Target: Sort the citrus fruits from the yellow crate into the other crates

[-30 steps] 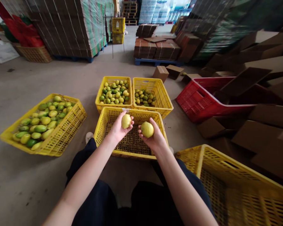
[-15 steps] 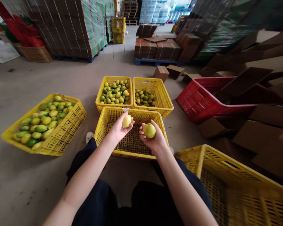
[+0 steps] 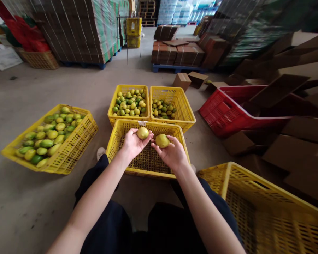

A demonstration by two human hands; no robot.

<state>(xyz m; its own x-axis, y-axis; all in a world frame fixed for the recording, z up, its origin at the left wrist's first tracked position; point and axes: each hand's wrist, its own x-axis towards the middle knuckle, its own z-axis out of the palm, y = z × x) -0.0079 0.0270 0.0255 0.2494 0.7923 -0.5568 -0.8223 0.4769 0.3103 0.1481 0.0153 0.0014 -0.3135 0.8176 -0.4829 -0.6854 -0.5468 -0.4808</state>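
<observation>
Over the near yellow crate (image 3: pixel 145 173), my left hand (image 3: pixel 134 145) holds a yellow-green lemon (image 3: pixel 142 133) on its fingers, palm turned up. Close beside it, my right hand (image 3: pixel 173 153) cradles a second lemon (image 3: pixel 162 140) at its fingertips. The two hands' fingertips nearly meet. Beneath them, the crate's slatted floor shows. Just beyond stand two more yellow crates, the left one (image 3: pixel 127 86) well filled with green and yellow lemons (image 3: pixel 132 106), the right one (image 3: pixel 184 106) with fewer lemons (image 3: pixel 163 109) in it.
A tilted yellow crate (image 3: pixel 76 148) heaped with lemons is at left. A red crate (image 3: pixel 219 113) and loose cardboard boxes (image 3: pixel 294 155) crowd the right side. Another yellow crate (image 3: pixel 275 197) stands at lower right. Stacked cardboard (image 3: pixel 175 54) on a blue pallet lies ahead.
Both hands have moved closer together over the crate. The right hand's lemon has shifted left and turned toward its fingertips; the left hand has opened more under its lemon.
</observation>
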